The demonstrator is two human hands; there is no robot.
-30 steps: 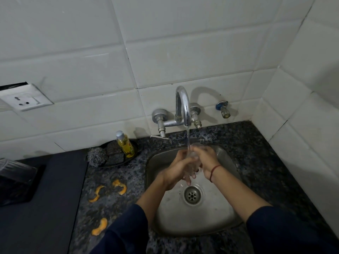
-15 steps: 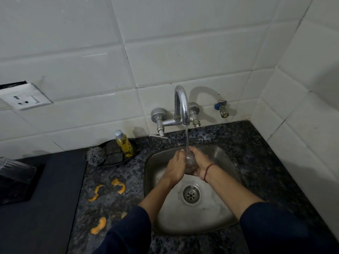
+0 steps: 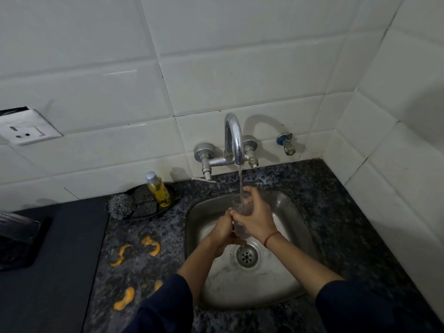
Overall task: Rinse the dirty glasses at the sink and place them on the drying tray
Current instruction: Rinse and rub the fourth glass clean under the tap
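A clear drinking glass (image 3: 241,230) is held over the steel sink (image 3: 295,212), its mouth up under the running stream from the chrome tap (image 3: 233,138). My right hand (image 3: 255,216) wraps round the glass from the right, fingers curled over its upper part. My left hand (image 3: 224,233) grips the lower part of the glass from the left. Water falls into the glass. Most of the glass is hidden by my fingers. At the far left edge stands a dark tray (image 3: 14,258) with a clear upturned glass (image 3: 16,228) on it.
A yellow soap bottle (image 3: 159,192) and a steel scrubber (image 3: 120,207) sit on a black dish left of the sink. Orange peel pieces (image 3: 149,246) lie on the speckled granite counter (image 3: 348,212). A wall socket (image 3: 26,132) is at far left. White tiled walls close the right corner.
The glass has turned mouth-up under the stream. My right hand moved up over its upper part and my left hand slid down to its lower part.
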